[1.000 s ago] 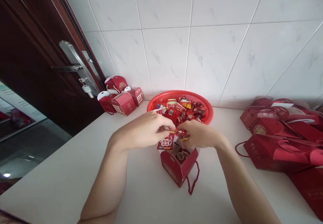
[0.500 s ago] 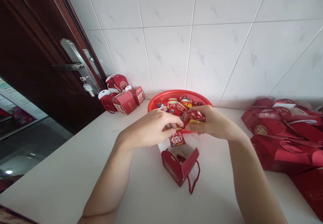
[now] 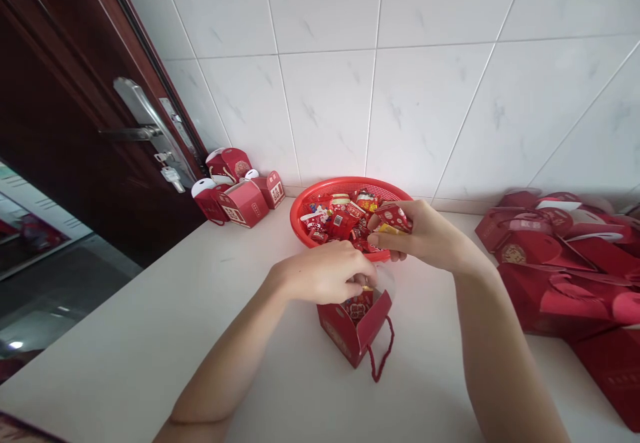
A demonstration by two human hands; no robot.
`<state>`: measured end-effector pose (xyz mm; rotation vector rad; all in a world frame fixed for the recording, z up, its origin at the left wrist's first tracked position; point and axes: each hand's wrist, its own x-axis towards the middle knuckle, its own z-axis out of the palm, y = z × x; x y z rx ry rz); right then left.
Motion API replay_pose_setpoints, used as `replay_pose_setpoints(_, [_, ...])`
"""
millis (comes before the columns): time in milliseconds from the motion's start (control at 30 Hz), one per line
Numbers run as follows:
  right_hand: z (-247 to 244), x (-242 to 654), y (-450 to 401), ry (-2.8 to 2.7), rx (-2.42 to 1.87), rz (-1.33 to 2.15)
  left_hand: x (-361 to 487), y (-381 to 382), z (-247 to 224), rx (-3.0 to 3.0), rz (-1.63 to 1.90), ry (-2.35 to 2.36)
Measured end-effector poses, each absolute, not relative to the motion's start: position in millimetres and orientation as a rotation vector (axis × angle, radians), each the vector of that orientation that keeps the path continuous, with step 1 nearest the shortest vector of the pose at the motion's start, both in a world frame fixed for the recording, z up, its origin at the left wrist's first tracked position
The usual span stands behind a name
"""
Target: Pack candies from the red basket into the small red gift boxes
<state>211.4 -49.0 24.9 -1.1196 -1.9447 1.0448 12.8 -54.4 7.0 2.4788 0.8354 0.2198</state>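
My left hand (image 3: 333, 273) reaches over an open red gift box (image 3: 345, 336) with a rope handle. Its fingers are closed on the top of a red candy packet (image 3: 359, 306), which is partly inside the box. Behind it, my right hand (image 3: 417, 233) is closed around red and yellow candy packets (image 3: 393, 220), above the near right edge of a red plastic basket (image 3: 300, 226). Wrapped sweets (image 3: 345, 220) in several colours, mostly red, fill the basket. The left fingertips are partly hidden.
Several folded red boxes (image 3: 245, 202) stand by the wall at the left, near a dark door (image 3: 65, 96) with keys in its lock. A heap of red boxes (image 3: 550, 250) covers the right side of the white table (image 3: 200, 316).
My left hand has moved down and toward me, lowering the red candy packet into the box. My right hand has stayed near the basket, still holding its packets.
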Motion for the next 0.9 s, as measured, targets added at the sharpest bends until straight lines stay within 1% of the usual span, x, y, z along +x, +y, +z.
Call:
replay_pose_setpoints(100, [25, 212, -49, -1.946, -1.128, 1.062, 19, -53, 3, 2.462, 0.064, 0.753])
replay_pose_setpoints(267, [24, 212, -49, -1.937, -1.106, 1.052, 18, -49, 0, 2.515, 0.109, 0.873])
replay_pose_setpoints(400, [22, 211, -48, -1.857, -1.083, 1.112, 12, -47, 5, 2.418, 0.311, 0.924])
replay_pose_setpoints(600, [18, 206, -46, -1.659, -0.968, 1.116, 11, -48, 14, 2.152, 0.853, 0.877])
replay_pose_setpoints(700, [17, 200, -46, -1.565, -0.924, 1.154, 14, -49, 15, 2.009, 0.942, 0.804])
replay_pose_setpoints(900, [13, 188, -46, -1.478, -0.911, 1.202, 18, -47, 10, 1.936, 1.099, 0.759])
